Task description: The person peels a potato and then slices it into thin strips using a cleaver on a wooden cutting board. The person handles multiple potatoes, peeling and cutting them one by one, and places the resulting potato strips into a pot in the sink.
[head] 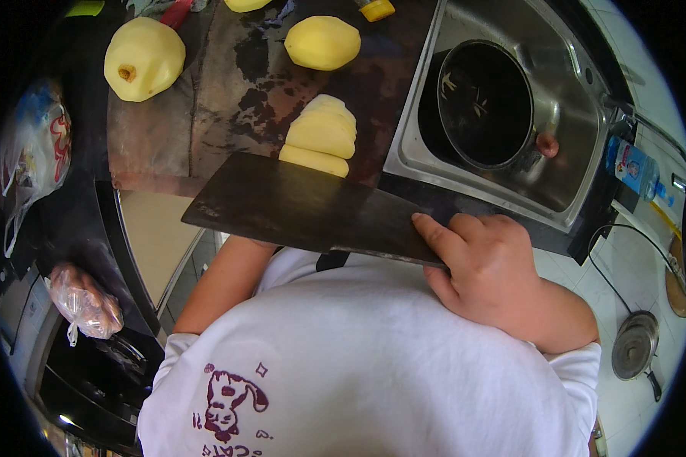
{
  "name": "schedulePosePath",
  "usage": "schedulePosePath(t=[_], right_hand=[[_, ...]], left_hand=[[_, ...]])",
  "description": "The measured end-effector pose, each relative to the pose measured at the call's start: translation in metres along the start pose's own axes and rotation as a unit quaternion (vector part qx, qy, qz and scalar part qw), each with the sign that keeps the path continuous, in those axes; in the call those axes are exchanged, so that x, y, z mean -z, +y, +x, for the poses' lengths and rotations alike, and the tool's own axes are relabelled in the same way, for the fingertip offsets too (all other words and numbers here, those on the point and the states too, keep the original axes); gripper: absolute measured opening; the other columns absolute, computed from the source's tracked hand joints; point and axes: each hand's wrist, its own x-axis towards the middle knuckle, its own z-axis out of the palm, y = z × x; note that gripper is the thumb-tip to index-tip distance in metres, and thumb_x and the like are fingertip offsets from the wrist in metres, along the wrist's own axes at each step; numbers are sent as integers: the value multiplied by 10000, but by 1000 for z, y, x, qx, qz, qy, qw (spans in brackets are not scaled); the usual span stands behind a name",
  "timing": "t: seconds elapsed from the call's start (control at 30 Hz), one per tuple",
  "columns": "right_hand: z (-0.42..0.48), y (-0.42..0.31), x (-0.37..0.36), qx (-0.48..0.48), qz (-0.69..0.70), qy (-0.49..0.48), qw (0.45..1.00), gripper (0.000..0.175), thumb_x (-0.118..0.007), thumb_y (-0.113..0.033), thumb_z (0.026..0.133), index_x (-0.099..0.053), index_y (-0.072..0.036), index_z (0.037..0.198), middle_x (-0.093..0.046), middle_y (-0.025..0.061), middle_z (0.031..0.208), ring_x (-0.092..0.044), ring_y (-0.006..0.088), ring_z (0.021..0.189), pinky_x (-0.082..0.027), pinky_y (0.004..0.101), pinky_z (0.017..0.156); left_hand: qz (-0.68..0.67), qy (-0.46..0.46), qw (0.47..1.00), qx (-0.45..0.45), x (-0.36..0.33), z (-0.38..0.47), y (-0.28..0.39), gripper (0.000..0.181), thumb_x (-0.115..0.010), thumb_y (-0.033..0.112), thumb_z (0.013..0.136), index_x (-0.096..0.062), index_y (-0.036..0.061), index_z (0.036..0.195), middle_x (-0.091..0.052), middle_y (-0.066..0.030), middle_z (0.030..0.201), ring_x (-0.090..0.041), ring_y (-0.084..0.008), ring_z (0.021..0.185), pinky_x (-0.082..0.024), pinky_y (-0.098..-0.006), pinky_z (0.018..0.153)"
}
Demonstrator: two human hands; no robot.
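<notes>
My right hand (483,263) grips a dark, wide-bladed cleaver (297,205), its index finger laid along the blade. The blade spans the near edge of the worktop. Just beyond it lies a fanned row of potato slices (323,128), with a thicker cut piece (313,160) partly covered by the blade. My left forearm (223,280) reaches up behind the cleaver, which hides nearly all of the left hand. Two whole peeled potatoes rest farther back: a large one (146,60) with a brown spot, and a smaller one (322,43).
A dark pot (486,103) holding a few pale strips sits in the steel sink (571,74) at right. A red handle (176,14) and a yellow cap (377,10) lie at the back. Plastic bags (86,300) are at left; a pan (635,345) is at far right.
</notes>
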Motion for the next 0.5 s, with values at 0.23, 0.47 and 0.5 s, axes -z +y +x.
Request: schedulePosePath(t=[0.23, 0.47, 0.5], right_hand=[[5, 5, 0, 12, 15, 14, 1000, 444, -712, -195, 644, -635, -23, 1046, -497, 71, 637, -531, 225, 488, -425, 350, 457], [16, 5, 2, 24, 19, 8, 999, 414, -711, -195, 654, -635, 0, 1011, -516, 84, 621, -543, 233, 479, -426, 352, 435], [18, 3, 2, 11, 18, -9, 1000, 429, -710, -182, 646, -632, -8, 1030, -521, 85, 636, -543, 241, 493, -430, 357, 453]], left_hand=[[-63, 5, 997, 44, 1, -4, 0, 426, -538, 262, 954, -471, 64, 1325, -514, -70, 1322, -512, -197, 1178, -400, -372, 1016], [-144, 17, 987, 74, -6, -10, 1, 419, -533, 263, 956, -476, 67, 1322, -512, -70, 1326, -511, -195, 1180, -400, -372, 1015], [-153, 20, 985, 77, -5, -11, 2, 418, -532, 263, 956, -477, 67, 1321, -512, -70, 1326, -510, -195, 1180, -400, -373, 1015]])
